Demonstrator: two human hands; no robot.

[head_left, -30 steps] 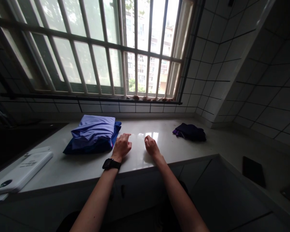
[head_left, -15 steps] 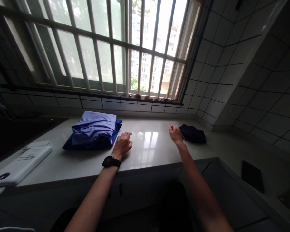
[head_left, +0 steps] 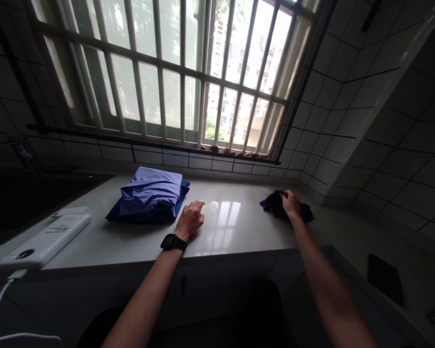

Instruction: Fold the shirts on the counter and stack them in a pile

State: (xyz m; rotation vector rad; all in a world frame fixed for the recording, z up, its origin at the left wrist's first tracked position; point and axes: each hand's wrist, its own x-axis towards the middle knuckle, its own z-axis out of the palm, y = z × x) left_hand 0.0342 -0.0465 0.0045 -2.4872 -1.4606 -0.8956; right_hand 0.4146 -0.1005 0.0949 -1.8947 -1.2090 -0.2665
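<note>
My right hand (head_left: 291,203) is closed on a crumpled dark cloth (head_left: 274,204) at the right of the counter. The cloth shows a purple edge on its left side, and its exact kind I cannot make out. My left hand (head_left: 191,217), with a black watch on the wrist, rests on the pale counter (head_left: 232,232). Its fingers are loosely bent with the index finger stretched forward, and it holds nothing. Just left of it lies a folded lavender cloth (head_left: 154,188) on top of a dark blue folded cloth (head_left: 130,216).
A white power bank (head_left: 54,239) with a cable plugged in lies at the counter's left front. Behind it is a dark sink (head_left: 39,193) with a faucet. A barred window (head_left: 174,87) is above the counter. A dark flat object (head_left: 384,278) lies at right.
My right hand has moved right onto the dark cloth and grasped it; the cloth is bunched differently. My left hand stays beside the folded cloths. The view has shifted slightly.
</note>
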